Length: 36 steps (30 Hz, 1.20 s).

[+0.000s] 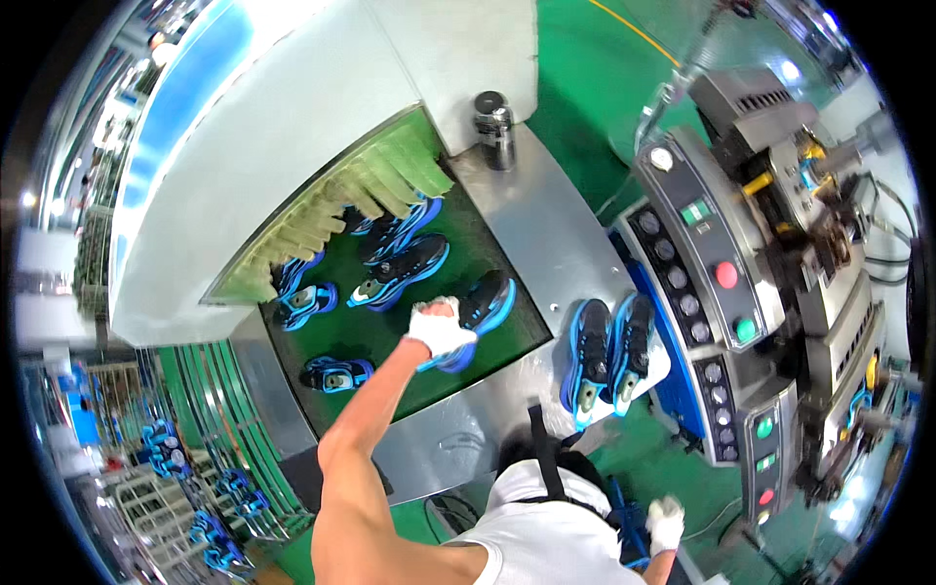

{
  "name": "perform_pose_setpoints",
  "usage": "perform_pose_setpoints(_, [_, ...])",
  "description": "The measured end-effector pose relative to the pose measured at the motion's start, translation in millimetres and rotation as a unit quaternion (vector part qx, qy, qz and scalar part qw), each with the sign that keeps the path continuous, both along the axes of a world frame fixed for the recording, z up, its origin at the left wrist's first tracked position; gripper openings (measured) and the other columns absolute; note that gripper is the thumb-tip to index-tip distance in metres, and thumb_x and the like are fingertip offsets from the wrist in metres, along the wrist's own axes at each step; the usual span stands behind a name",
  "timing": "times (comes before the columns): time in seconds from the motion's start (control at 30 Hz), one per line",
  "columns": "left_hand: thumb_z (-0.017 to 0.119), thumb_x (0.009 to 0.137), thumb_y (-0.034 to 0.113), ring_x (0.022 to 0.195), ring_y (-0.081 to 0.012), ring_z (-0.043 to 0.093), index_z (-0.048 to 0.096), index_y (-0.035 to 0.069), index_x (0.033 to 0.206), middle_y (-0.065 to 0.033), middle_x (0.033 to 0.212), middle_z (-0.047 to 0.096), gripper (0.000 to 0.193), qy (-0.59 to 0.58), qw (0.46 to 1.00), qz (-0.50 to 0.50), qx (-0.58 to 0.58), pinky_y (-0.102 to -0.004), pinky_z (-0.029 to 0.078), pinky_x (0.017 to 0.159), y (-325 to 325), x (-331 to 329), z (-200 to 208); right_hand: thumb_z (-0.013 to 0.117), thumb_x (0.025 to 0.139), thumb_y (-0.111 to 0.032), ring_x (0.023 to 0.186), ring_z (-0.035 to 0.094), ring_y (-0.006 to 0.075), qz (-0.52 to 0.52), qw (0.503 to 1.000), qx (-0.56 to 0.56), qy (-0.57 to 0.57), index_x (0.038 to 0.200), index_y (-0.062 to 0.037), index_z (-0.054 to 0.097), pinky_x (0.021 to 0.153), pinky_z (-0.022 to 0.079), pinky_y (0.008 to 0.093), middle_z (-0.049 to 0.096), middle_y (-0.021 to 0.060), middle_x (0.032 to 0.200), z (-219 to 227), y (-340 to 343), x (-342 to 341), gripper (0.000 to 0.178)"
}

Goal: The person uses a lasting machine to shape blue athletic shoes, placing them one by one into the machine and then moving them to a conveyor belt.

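The left hand (441, 330) lies over the near-left part of a shoe (490, 300) on the green belt (346, 337), the shoe's long axis running near-left to far-right, while the right hand (666, 525) hangs well apart, near right, both hands' closure impossible to tell.

Floor: green (585, 107), glossy, with one yellow line (634, 31) at the upper edge. Housing (292, 136): large, off-white, blue panel (195, 83) along its outer side. Surround (531, 210): steel, flat, grey, at the housing's foot. Machinery, right: grey, its control panel (697, 249) carrying red and green buttons. Racking (146, 522), lower left: pale metal frames, partly blurred. Light (28, 199): bright white, small, far left.
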<state>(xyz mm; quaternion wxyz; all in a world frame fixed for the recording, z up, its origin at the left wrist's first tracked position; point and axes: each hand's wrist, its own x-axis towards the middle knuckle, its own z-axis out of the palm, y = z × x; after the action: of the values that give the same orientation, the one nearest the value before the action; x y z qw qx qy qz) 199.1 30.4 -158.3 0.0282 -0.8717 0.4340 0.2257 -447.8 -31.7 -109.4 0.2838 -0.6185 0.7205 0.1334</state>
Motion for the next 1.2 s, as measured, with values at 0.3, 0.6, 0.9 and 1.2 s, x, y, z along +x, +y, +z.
perform_pose_setpoints(0.3, [0.088, 0.07, 0.052, 0.14, -0.0268, 0.048, 0.044, 0.006, 0.152, -0.013, 0.156, 0.047, 0.104, 0.334, 0.814, -0.383, -0.282, -0.0471, 0.038, 0.118, -113, -195, 141, 0.06, 0.101, -0.024, 0.103, 0.07, 0.0185, -0.205, 0.483, 0.369, -0.767, 0.13, -0.0008, 0.062, 0.089, 0.056, 0.0318, 0.071, 0.0129, 0.118, 74, -108, 151, 0.038])
perform_pose_setpoints(0.6, [0.064, 0.094, 0.031, 0.137, -0.0352, 0.05, 0.047, 0.004, 0.147, -0.0166, 0.144, 0.056, 0.062, 0.398, 0.677, -0.511, -0.348, -0.0434, 0.036, 0.117, -351, -474, 221, 0.073, 0.091, -0.016, 0.112, 0.068, 0.0247, -0.202, 0.353, 0.015, -0.914, 0.149, -0.0032, 0.044, 0.097, 0.056, 0.0392, 0.065, 0.0139, 0.132, 134, -122, -56, 0.066])
perform_pose_setpoints(0.9, [0.075, 0.078, 0.047, 0.119, -0.0382, 0.064, 0.052, -0.006, 0.138, -0.0281, 0.127, 0.065, 0.083, 0.253, 0.898, -0.253, -0.257, -0.0427, 0.049, 0.102, -528, -746, 131, 0.047, 0.098, -0.065, 0.119, 0.058, 0.0295, -0.412, 0.397, -0.286, -0.768, 0.152, -0.0092, 0.04, 0.1, 0.048, 0.0484, 0.055, 0.0177, 0.14, 80, 8, -164, 0.078])
perform_pose_setpoints(1.2, [0.085, 0.072, 0.019, 0.065, -0.016, 0.064, 0.068, 0.002, 0.083, -0.0083, 0.078, 0.07, 0.027, 0.452, 0.852, -0.21, -0.161, -0.0316, 0.052, 0.06, -584, -723, 169, 0.075, 0.083, -0.021, 0.065, 0.055, 0.0116, -0.644, 0.466, -0.265, -0.546, 0.112, -0.0112, 0.055, 0.05, 0.044, 0.0269, 0.06, 0.0025, 0.094, 95, 11, -177, 0.037])
